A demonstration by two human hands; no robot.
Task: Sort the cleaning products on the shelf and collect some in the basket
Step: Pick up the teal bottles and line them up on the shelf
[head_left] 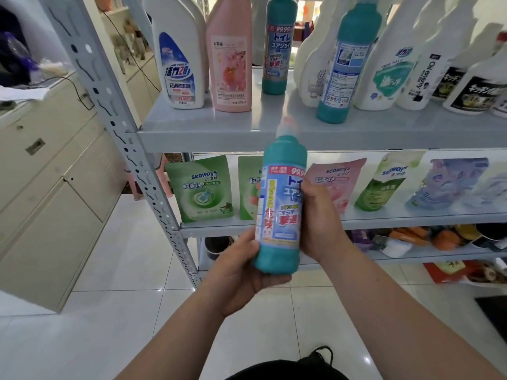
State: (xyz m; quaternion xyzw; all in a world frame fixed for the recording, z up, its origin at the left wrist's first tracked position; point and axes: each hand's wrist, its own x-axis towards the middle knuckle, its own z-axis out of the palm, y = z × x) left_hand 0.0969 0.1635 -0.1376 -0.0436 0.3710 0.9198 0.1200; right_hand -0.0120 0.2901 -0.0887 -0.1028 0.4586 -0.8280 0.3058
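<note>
Both hands wrap the teal toilet cleaner bottle (279,204) upright, near the shelf (247,127) edge: left hand (244,275) cupping the base, right hand (318,223) round the middle (no basket visible). I'd support underneath while placing it.

Bright even light, floor tile (131,270) glare, bowed, blurry edges

Centre: teal bottle (279,215), blue label, pale cap up, leaning slightly toward 1 o'clock. At 12 o'clock on the grey shelf (219,127), one upright twin (278,50); at 1 o'clock, another twin (343,72).
</note>
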